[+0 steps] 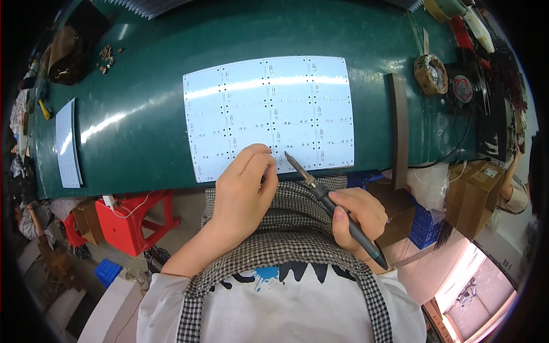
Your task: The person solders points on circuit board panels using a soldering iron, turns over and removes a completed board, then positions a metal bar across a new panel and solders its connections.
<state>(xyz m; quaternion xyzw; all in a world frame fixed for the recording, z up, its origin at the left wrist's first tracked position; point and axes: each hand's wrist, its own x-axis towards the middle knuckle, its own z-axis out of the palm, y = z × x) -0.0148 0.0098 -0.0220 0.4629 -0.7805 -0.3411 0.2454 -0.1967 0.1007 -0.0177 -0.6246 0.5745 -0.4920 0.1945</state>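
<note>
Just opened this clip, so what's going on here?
A person holds a soldering iron in the right hand, its tip over the near part of a white circuit-board panel on a green table. Whether the tip touches isn't clear. The left hand is at the panel's near edge, thumb and fingers drawn together; anything between them is too small to tell. Another white panel lies at the table's left.

White panel (270, 118) partly hidden behind the left grip (243, 191)

Dark-checked apron (269, 241) over white, blue-splashed shirt (286, 311)
</note>
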